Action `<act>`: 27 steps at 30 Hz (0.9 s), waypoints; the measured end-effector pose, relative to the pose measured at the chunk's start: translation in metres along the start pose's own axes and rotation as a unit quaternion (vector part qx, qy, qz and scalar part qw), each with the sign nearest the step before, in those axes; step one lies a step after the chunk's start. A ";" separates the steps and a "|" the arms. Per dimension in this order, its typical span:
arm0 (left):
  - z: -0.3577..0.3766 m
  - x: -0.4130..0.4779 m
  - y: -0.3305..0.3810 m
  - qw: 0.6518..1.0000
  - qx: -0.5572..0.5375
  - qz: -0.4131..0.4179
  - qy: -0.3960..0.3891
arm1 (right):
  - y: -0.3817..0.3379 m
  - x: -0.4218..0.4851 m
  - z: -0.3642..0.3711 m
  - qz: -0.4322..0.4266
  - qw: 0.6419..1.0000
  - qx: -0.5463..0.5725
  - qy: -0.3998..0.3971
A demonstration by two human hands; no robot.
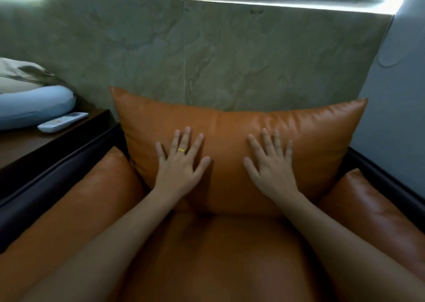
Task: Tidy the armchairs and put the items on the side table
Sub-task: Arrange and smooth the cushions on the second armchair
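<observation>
An orange leather back cushion (305, 136) stands upright against the marble wall at the rear of the armchair seat (225, 255). My left hand (180, 163), with a gold ring, lies flat on the cushion's lower left, fingers spread. My right hand (270, 163) lies flat on the cushion to the right of it, fingers spread too. Neither hand holds anything. On the dark wooden side table (34, 145) at the left lie a white remote control (62, 122), a pale blue neck pillow (39, 106) and beige folded cloth (20, 76).
Orange arm cushions flank the seat, one at the left (76, 209) and one at the right (379, 207), inside a black chair frame (57, 170). A green marble wall (207, 55) rises close behind, and a grey wall (397, 106) stands at the right.
</observation>
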State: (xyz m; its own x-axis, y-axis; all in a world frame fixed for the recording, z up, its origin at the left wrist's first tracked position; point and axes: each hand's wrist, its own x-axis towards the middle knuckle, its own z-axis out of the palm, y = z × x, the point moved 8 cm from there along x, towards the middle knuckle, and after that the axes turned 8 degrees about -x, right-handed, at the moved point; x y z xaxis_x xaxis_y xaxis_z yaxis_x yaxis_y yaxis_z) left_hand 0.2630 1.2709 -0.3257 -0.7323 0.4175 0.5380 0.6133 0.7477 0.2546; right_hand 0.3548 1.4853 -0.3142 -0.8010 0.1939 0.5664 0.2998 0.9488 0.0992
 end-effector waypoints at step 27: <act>0.022 0.010 -0.024 0.998 0.037 -0.032 0.041 | 0.049 -0.009 0.045 0.079 0.996 0.001 0.028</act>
State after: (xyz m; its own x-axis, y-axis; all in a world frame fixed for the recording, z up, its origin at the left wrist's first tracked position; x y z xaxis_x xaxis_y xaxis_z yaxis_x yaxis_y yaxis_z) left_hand 0.2338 1.2686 -0.3443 -0.7404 0.3270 0.5873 0.5407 0.8088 0.2313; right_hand 0.3539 1.5413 -0.3514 -0.7136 0.3276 0.6193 0.4188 0.9081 0.0023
